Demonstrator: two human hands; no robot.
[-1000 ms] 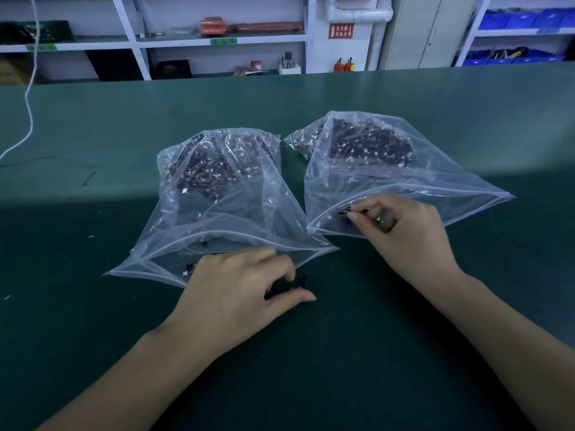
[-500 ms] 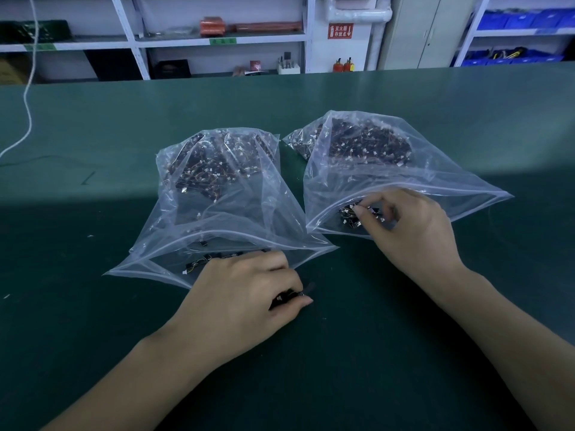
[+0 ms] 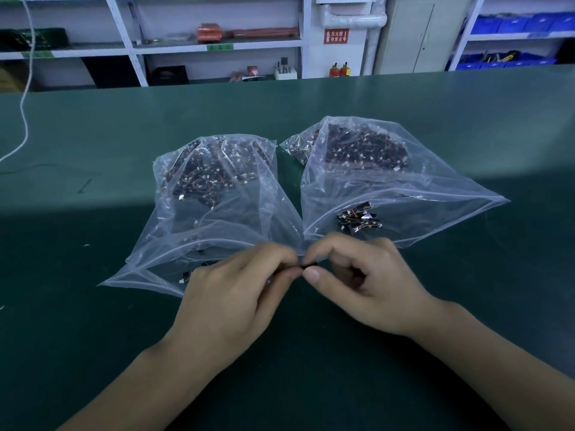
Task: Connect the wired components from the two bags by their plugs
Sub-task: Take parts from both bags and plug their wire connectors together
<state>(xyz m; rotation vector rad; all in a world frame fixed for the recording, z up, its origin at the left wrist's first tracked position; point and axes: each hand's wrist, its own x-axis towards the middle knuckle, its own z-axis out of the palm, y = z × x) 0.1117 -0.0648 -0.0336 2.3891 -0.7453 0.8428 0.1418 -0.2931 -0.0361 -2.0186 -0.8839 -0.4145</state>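
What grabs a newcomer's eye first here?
Two clear plastic bags: the left bag and the right bag, side by side mid-table, each full of small dark wired parts. In front of them, the left hand and right hand meet fingertip to fingertip, pinching a small black part between them.

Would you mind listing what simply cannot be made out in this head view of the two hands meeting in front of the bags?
- Plugs: the left hand and right hand cover all but a dark sliver, so whether they are mated is hidden.
- Single parts inside the left bag and right bag: too small, veiled by crinkled plastic.
- Red wall sign: lettering too small.
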